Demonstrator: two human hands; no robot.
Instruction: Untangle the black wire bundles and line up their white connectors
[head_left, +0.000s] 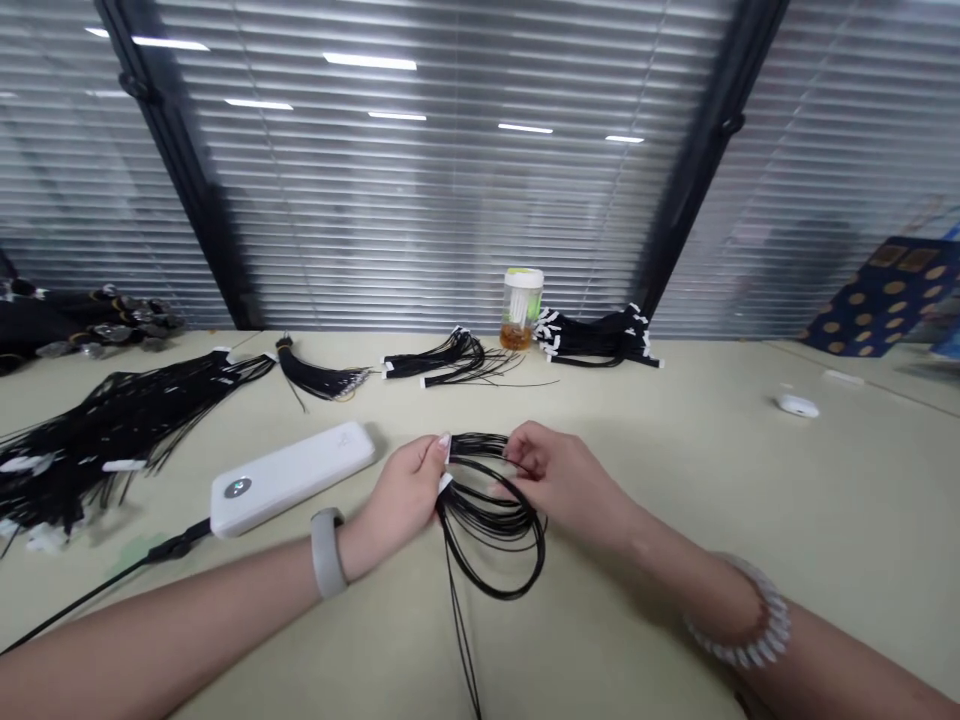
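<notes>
Clearly, a looped bundle of thin black cables (pixel 501 522) sits between the two hands, over a pale cream tabletop (pixel 675 420). The left hand (pixel 409 485) clasps the bundle's left end, thumb pressed beside small white plastic connectors (pixel 445 483). From that grip the loops reach sideways to the right hand (pixel 559 475), whose fingers curl against the upper right strands; whether they pinch any cannot be told. The left is nearer the connectors.
</notes>
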